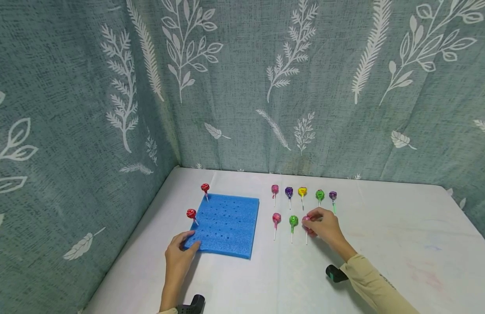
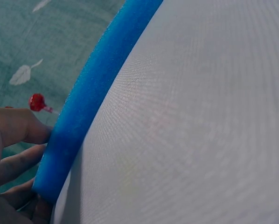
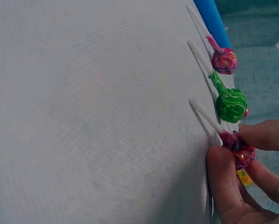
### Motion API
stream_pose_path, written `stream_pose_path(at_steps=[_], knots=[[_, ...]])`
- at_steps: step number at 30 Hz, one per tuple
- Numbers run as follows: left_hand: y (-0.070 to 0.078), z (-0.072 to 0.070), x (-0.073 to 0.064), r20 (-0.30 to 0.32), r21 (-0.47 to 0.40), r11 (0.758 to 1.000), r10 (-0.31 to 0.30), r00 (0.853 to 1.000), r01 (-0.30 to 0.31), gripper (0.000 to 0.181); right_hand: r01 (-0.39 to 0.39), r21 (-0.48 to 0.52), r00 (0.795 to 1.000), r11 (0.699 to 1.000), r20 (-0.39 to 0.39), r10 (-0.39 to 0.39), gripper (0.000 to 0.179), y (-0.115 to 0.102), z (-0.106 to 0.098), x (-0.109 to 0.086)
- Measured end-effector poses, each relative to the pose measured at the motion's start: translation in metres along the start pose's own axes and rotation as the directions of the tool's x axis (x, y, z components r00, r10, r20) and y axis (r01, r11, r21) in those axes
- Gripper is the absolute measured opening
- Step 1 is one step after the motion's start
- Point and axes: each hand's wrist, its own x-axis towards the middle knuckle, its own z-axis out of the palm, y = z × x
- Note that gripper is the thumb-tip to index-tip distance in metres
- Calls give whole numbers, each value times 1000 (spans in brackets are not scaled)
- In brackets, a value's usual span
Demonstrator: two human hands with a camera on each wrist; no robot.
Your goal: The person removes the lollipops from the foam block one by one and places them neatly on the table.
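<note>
A blue foam block [image 1: 230,224] with rows of small holes lies on the table, and my left hand [image 1: 179,255] grips its near left corner between thumb and fingers. Two red lollipops, one at the far left corner [image 1: 204,187] and one along the left edge [image 1: 191,213], stand with their sticks in the foam. My right hand [image 1: 325,226] pinches the wrapped head of a pink lollipop [image 3: 242,154] between thumb and fingers. Its white stick points toward the near side of the table. Beside it lie a green lollipop [image 3: 231,105] and another pink lollipop [image 3: 224,60].
Behind the right hand runs a row of lollipops: pink [image 1: 275,189], purple [image 1: 289,192], yellow [image 1: 302,191], green [image 1: 319,195] and dark purple [image 1: 333,196]. A patterned curtain [image 1: 242,109] borders the white table [image 1: 383,235] at the back and left.
</note>
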Motion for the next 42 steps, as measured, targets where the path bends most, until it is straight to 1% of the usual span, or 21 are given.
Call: stream_pose_path(at_steps=[12,20,26,31,35,37,42], knots=[[-2,0,-2,3,1,1000,4,1000,-4,36,-3,-31,1000,1000,8,3,31,-3,0,0],[-3,0,-1,1,13,1000,-6,1000,6,37,46,-119,999,992,-1,-46,29,-1,-2,1],[-2,0,-1,-9,3,1000,-4,1000,4,37,84,-137,996,987,-13,-86,29,-2,-3,3],[-2,0,-1,-7,-3,1000,-5,1000,5,36,99,-145,994,984,-21,-103,29,-8,-5,5],[-2,0,0,-6,-10,1000,-3,1000,3,36,134,-148,990,980,-34,-140,26,-15,-5,5],[-2,0,0,-4,-6,1000,-6,1000,6,36,159,-150,986,976,-34,-166,23,-19,-4,5],[1,-2,0,11,-3,1000,-19,1000,19,37,188,-122,982,975,-13,-191,19,-34,1,1]])
